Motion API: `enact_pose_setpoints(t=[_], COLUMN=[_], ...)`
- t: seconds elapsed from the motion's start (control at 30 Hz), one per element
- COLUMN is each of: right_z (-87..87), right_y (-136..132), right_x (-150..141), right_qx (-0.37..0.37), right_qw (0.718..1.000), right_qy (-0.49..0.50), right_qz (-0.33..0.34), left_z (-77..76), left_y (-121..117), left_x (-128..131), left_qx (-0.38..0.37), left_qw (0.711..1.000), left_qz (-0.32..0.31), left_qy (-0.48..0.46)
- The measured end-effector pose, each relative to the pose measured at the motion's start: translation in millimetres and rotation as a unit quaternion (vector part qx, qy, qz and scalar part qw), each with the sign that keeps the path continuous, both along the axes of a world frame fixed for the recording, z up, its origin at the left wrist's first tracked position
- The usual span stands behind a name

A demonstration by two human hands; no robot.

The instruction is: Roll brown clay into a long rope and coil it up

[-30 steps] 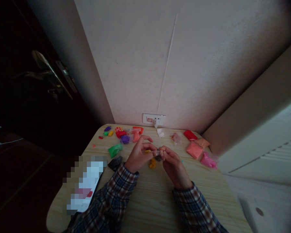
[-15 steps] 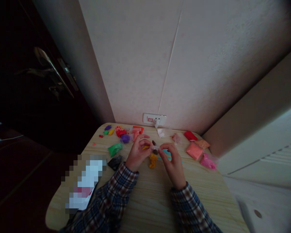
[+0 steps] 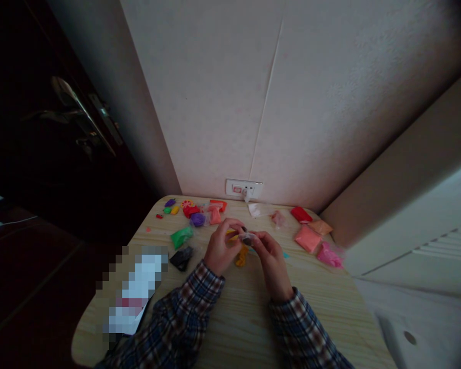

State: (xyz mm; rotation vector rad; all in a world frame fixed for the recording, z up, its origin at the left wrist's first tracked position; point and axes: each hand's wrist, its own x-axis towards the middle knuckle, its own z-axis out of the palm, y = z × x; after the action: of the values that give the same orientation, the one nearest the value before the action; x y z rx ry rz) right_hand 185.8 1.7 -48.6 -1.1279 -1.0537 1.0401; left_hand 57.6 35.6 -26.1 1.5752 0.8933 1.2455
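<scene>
A small piece of clear plastic (image 3: pixel 248 235) spans the gap between the person's two hands, in front of me over the middle of the wooden table (image 3: pixel 238 323). A dark lump (image 3: pixel 247 241) shows right at it; whether inside or behind, I can't tell. The left hand (image 3: pixel 219 249) has its thumb and fingertips closed on one end, while the right hand (image 3: pixel 272 262) pinches the other between thumb and forefinger.

Just below the fingertips I see an orange-yellow lump (image 3: pixel 241 258), and past the right hand a bit of blue (image 3: pixel 285 255). Over by the left forearm lies a black packet (image 3: pixel 182 259), with a green packet (image 3: pixel 182 237) beyond it. Across on the right sit a salmon packet (image 3: pixel 308 239) and a bright pink one (image 3: pixel 329 255). Behind the table, a socket (image 3: pixel 244 189) is set low in the wall (image 3: pixel 215 97).
</scene>
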Motion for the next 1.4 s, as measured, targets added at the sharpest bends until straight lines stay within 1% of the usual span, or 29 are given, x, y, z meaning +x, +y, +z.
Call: enact_pose_setpoints(t=[0.1,0.23,0.3,0.37,0.47,0.53,0.7,0.87,0.97,1.07,1.13,1.23,1.33,1.4], right_z=[2.2,3.8,4.5,5.2,6.9,8.8,12.7,9.9,9.2,9.8,9.9,9.7,9.7,10.1], right_y=[-2,-3,-4,-4,-6,-7,-8,-7,-7,-6,-5,-4,-4,-5], right_x=[-2,-5,-6,-6,-5,-5,-5,-1,0,-1,0,2,3,2], right_qx=[-0.004,-0.008,-0.009,-0.010,-0.005,0.004,0.038,0.036,0.057,0.106,0.121,0.090,0.039,0.016], right_qw=[0.999,0.996,0.994,0.992,0.991,0.992,0.996,0.999,0.995,0.970,0.961,0.974,0.991,0.996], right_qy=[0.044,0.091,0.110,0.123,0.131,0.126,0.077,0.025,-0.081,-0.209,-0.243,-0.208,-0.127,-0.070], right_qz=[0.011,0.017,0.019,0.020,0.015,0.012,0.016,0.010,-0.014,-0.055,-0.052,-0.009,0.032,0.058], left_z=[-0.1,0.8,-0.5,-2.5,-4.6,-4.3,-0.4,0.3,1.2,1.7,1.1,-1.0,-2.4,-2.2], left_y=[0,2,4,5,6,6,4,2,2,4,5,6,5,3], left_x=[-1,-2,-2,-1,-1,-1,-4,-4,-4,-7,-8,-9,-9,-9], left_qx=[0.029,0.018,-0.016,-0.067,-0.128,-0.137,-0.130,-0.131,-0.124,-0.099,-0.092,-0.092,-0.087,-0.063], left_qw=[0.999,0.999,0.998,0.994,0.987,0.987,0.991,0.991,0.992,0.995,0.995,0.994,0.993,0.993], left_qz=[0.033,0.044,0.054,0.050,0.013,-0.003,-0.009,-0.008,0.008,0.026,0.036,0.050,0.074,0.088], left_qy=[0.019,0.026,0.041,0.067,0.092,0.084,0.029,-0.002,-0.005,0.008,0.022,0.037,0.042,0.051])
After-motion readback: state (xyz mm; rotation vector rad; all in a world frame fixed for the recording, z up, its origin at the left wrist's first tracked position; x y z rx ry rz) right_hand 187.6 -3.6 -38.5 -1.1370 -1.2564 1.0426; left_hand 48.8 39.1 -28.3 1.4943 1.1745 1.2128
